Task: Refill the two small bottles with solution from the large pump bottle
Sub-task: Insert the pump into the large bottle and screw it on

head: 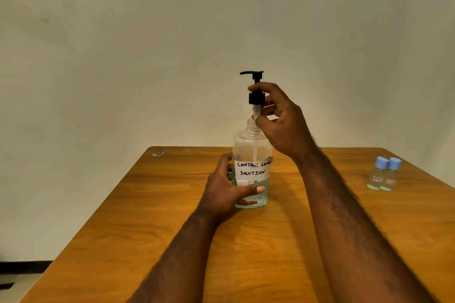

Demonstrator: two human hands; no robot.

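The large clear pump bottle (251, 155) stands upright at the middle of the table, with a white label reading "contact lens solution" and pale blue liquid low inside. My left hand (226, 187) grips its lower body. My right hand (278, 118) pinches the black pump head (256, 91), which is lifted off the threaded neck with its dip tube still down inside the bottle. Two small clear bottles (384, 176) with light blue caps stand side by side near the table's right edge, away from both hands.
The wooden table (246, 253) stretches toward me. A small white and blue scrap (158, 154) lies at its far left corner. A plain pale wall rises just behind the table's far edge.
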